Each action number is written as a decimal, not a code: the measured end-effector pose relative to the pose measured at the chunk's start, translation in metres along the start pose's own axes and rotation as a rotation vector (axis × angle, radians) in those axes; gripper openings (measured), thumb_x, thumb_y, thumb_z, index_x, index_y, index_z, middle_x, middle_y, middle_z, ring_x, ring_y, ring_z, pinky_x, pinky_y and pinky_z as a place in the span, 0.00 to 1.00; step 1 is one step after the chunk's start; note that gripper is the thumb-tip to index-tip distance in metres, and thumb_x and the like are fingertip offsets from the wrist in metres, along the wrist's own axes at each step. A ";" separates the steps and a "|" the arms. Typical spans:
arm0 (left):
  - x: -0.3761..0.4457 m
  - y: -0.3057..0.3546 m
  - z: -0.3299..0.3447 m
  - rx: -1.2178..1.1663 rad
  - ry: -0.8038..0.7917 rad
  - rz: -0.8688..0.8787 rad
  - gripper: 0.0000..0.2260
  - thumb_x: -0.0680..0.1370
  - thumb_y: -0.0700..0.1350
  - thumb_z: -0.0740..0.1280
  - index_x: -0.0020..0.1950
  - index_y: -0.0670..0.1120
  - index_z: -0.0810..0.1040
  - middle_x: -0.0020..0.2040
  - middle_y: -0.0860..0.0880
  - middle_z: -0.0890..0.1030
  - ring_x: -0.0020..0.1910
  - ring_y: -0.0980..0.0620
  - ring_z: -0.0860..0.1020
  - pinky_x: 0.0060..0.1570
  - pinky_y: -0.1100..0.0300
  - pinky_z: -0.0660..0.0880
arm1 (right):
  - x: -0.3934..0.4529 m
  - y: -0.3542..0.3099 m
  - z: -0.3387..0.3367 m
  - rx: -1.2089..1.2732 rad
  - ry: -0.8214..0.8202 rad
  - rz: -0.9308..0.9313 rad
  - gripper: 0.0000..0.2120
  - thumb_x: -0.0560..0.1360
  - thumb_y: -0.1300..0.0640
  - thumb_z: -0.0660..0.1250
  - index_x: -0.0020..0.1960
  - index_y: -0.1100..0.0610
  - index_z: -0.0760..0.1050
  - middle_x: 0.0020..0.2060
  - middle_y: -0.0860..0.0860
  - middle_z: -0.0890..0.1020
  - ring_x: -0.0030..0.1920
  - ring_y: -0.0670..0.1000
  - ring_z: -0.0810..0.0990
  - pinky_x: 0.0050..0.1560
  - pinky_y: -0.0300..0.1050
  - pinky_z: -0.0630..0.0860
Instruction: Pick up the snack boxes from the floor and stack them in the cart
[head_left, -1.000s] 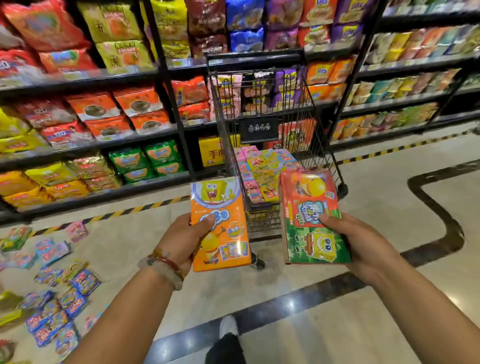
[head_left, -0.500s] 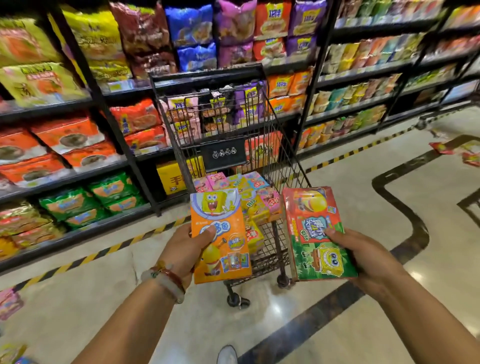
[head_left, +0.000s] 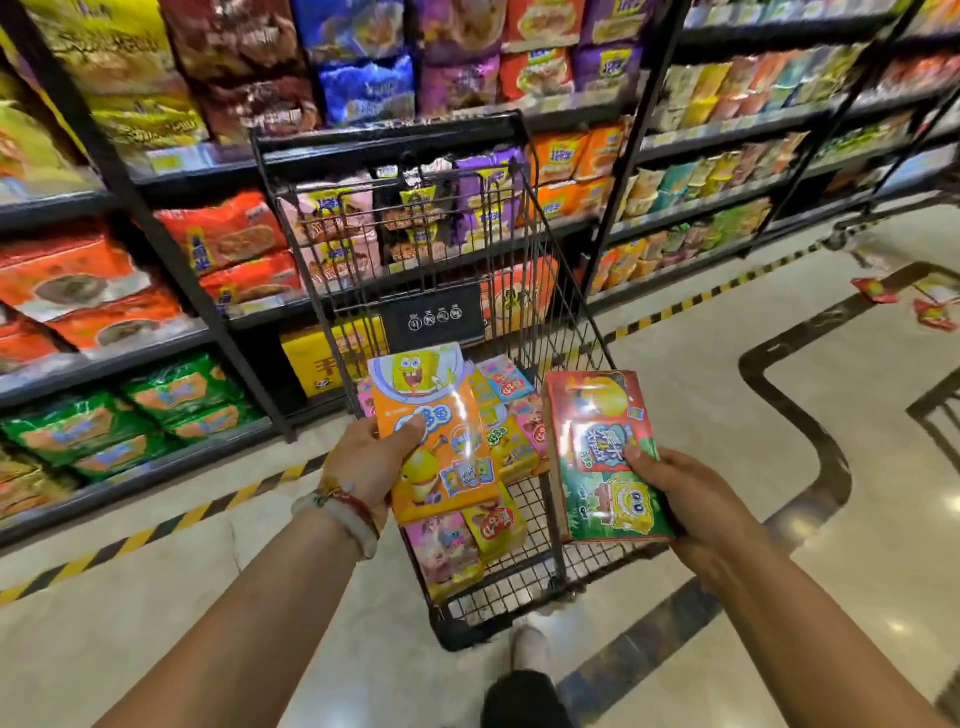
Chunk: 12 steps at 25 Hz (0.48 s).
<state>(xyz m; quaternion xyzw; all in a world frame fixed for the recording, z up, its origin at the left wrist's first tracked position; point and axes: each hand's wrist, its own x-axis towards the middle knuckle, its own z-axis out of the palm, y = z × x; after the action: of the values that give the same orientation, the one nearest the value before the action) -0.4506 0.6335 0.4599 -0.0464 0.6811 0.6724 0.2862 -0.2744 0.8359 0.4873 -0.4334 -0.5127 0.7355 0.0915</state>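
Above the near end of the cart (head_left: 524, 525), an orange snack box (head_left: 434, 431) pinched in the left hand (head_left: 363, 462), thumb curled over its front face, remaining fingers hidden behind. Just right of the cart's near right corner, a red-and-green snack box (head_left: 605, 457) gripped in the right hand (head_left: 691, 499), thumb pressed on the front, fingers wrapped underneath. Both boxes tilted face-up, apart from each other, held over the cart rather than resting in it. Inside the cart, a heap of small pink, yellow and blue snack boxes (head_left: 483, 488) piled against its left side, bare wire floor showing on its right. On the left wrist, beaded bracelets (head_left: 343, 512). Behind and left of the cart, dark store shelves (head_left: 171, 291) packed with bagged goods. Beneath the cart, a glossy tiled floor (head_left: 779, 415) with a dark inlaid band; below its near end, a white shoe (head_left: 530, 647). Far right of the cart, a few red packets (head_left: 906, 301) lying on the floor.
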 end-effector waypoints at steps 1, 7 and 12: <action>0.011 0.001 0.005 0.018 0.031 -0.008 0.03 0.75 0.45 0.70 0.46 0.46 0.79 0.45 0.43 0.83 0.38 0.45 0.83 0.44 0.46 0.80 | 0.014 -0.003 0.003 0.002 0.017 -0.005 0.05 0.74 0.61 0.67 0.46 0.62 0.75 0.37 0.57 0.85 0.32 0.53 0.84 0.29 0.43 0.80; 0.111 -0.007 0.050 0.109 0.147 -0.078 0.20 0.63 0.55 0.77 0.47 0.44 0.80 0.45 0.43 0.83 0.46 0.40 0.82 0.51 0.40 0.77 | 0.144 -0.012 0.021 -0.059 0.050 0.019 0.10 0.73 0.60 0.70 0.52 0.62 0.76 0.44 0.59 0.84 0.38 0.56 0.84 0.39 0.48 0.80; 0.221 -0.036 0.089 0.395 0.241 0.013 0.12 0.74 0.46 0.71 0.49 0.38 0.78 0.40 0.50 0.76 0.37 0.51 0.72 0.37 0.64 0.68 | 0.281 0.016 0.046 -0.346 0.098 -0.045 0.06 0.76 0.56 0.67 0.51 0.55 0.79 0.45 0.55 0.85 0.44 0.56 0.84 0.47 0.52 0.80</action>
<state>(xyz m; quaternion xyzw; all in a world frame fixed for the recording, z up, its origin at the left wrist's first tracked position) -0.5891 0.7854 0.3344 -0.0649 0.8291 0.5172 0.2020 -0.4741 0.9600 0.3260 -0.4664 -0.6361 0.6120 0.0567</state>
